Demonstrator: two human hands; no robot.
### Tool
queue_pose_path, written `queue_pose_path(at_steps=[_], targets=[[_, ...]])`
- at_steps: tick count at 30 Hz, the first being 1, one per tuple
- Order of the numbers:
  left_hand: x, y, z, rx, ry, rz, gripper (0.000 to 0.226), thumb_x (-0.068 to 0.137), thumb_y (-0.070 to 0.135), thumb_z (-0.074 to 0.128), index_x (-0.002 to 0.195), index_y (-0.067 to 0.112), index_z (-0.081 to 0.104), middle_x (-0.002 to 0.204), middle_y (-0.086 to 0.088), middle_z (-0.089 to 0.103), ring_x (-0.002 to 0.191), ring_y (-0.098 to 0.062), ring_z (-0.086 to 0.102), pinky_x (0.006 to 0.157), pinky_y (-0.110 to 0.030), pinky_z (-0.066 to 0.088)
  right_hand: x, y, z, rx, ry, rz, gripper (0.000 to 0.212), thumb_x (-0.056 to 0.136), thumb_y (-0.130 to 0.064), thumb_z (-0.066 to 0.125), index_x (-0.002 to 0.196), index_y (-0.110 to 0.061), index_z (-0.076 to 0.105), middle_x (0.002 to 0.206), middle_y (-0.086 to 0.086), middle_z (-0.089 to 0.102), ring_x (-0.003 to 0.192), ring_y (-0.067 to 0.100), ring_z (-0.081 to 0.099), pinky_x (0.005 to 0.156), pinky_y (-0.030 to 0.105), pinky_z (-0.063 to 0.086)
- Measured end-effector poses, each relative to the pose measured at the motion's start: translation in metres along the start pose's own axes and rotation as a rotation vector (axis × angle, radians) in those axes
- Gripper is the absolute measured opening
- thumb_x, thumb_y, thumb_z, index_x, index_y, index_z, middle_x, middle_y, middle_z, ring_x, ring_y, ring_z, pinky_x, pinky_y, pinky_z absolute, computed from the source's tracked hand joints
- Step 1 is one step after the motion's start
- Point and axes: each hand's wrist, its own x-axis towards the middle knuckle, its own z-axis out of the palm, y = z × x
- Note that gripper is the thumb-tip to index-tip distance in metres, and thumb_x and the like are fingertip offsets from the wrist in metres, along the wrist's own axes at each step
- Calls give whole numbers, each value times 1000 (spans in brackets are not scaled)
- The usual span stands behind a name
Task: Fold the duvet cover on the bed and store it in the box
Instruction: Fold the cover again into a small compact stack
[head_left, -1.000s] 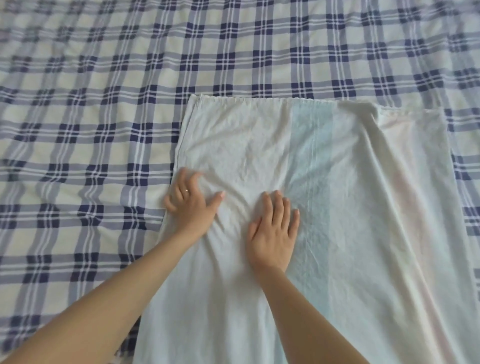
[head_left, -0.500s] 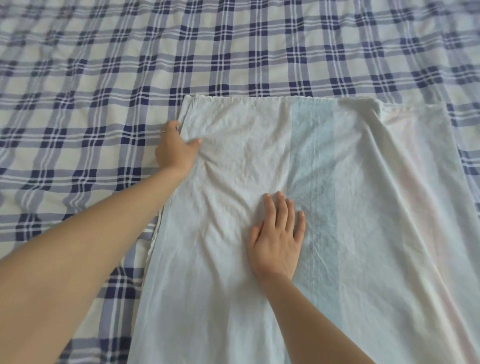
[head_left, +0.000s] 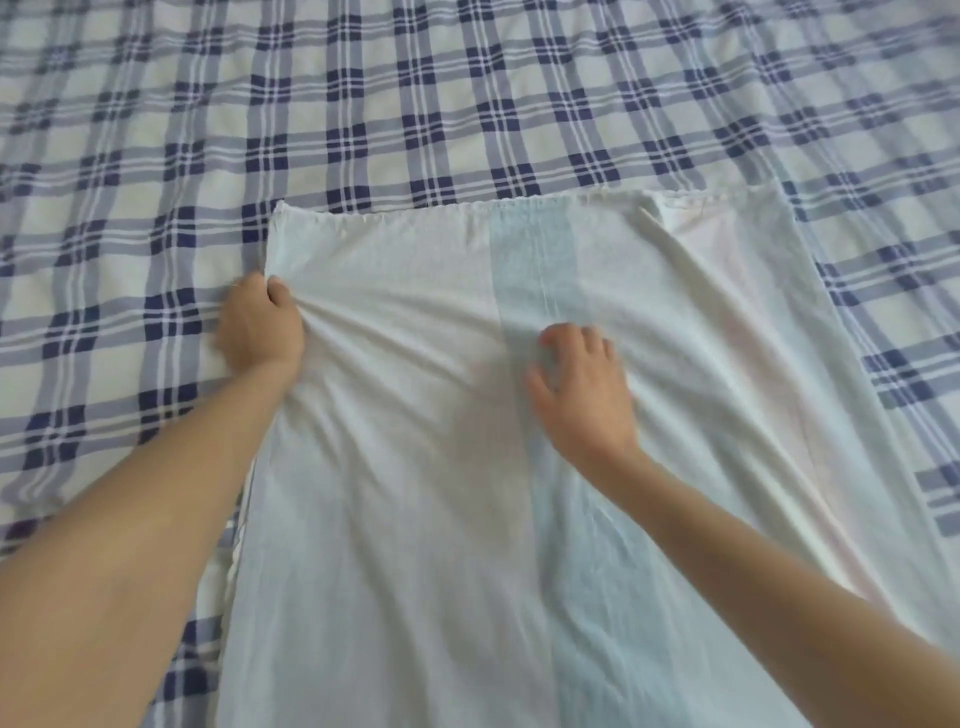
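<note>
Bed (head_left: 467, 104) w/ blue-and-white plaid sheet fills the view. It serves as the work area, flat and wide enough to lay cloth out. Duvet cover (head_left: 415, 519), whitish, lies on it from centre down to 6 o'clock, doubled lengthwise by the look of it. Its far edge runs straight across the middle. A pinkish lower layer (head_left: 727, 270) peeks out at 2–3 o'clock, so the layers aren't squared up yet. A pale blue stripe (head_left: 530, 249) runs 12-to-6 down the cover. No box in view.

Left hand (head_left: 260, 327), at 9 o'clock, pinches the cover's left edge near the far corner, thumb on top, other fingers hidden. Creases fan from it toward 3 o'clock, so it's prob. tugging the edge taut or readying to lift it for the next fold. Right hand (head_left: 582, 384), just past centre toward 3 o'clock, sits palm-down on the cover beside the stripe, fingers bent — blurred, so can't tell if it gathers cloth or only presses. Likely job: anchor the middle so the cover doesn't slide while the edge gets pulled.
</note>
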Motion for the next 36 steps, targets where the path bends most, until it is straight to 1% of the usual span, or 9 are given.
queue_pose_path(at_steps=[4,8,11,14,19,24,27,31,36], targets=[[0,3,15,24,91,-22,36,99,22,31,110,-3,55,132,-19,42,109,-38,49,86,-49,39,93,91,-29,4,349,363,41,91,-16,45,131,-13,44,136,10,41,128,27,35,104,33,21],[-2,1,22,112,148,33,34,95,21,37,108,0,60,134,-17,41,123,-37,37,101,-48,28,147,153,-57,79,297,814,59,93,-23,46,147,-14,23,152,10,25,137,28,30,109,37,24],[-3,-2,23,125,146,48,35,95,20,36,110,-3,58,130,-21,44,120,-40,38,100,-49,26,158,161,-67,63,174,649,61,92,-17,41,149,-27,22,147,5,33,118,30,50,87,38,41],[2,12,23,136,135,85,33,96,18,35,110,-5,55,126,-25,44,117,-43,39,98,-52,27,171,168,-75,-48,127,565,40,93,-27,39,133,-24,45,109,1,52,103,26,54,69,27,34],[-3,14,24,213,88,65,31,97,16,33,111,-6,52,126,-26,44,116,-41,39,95,-52,28,191,162,-92,-49,186,513,33,92,-7,41,119,-6,60,128,17,49,115,33,50,86,30,39],[-1,10,28,218,82,70,30,98,16,35,107,-5,53,121,-25,47,110,-41,42,92,-51,31,208,169,-75,140,434,631,36,82,-10,36,98,-13,69,98,7,60,94,26,60,70,24,37],[6,9,27,201,108,90,29,97,16,35,106,-4,54,120,-24,49,109,-39,43,91,-50,32,211,153,-55,241,402,710,40,91,-9,41,128,-7,54,124,11,54,111,25,52,86,23,42],[11,9,25,189,137,82,27,97,16,35,108,-1,52,119,-24,50,109,-40,44,92,-50,32,165,68,-17,-30,67,328,59,97,-19,39,151,-27,16,159,8,-5,145,34,10,115,58,7],[10,10,24,163,151,66,26,97,18,35,109,2,50,119,-22,51,111,-38,45,94,-49,31,78,22,19,-398,-487,-448,73,81,-78,11,146,-51,-5,159,-12,-12,145,33,-12,101,73,-10]])
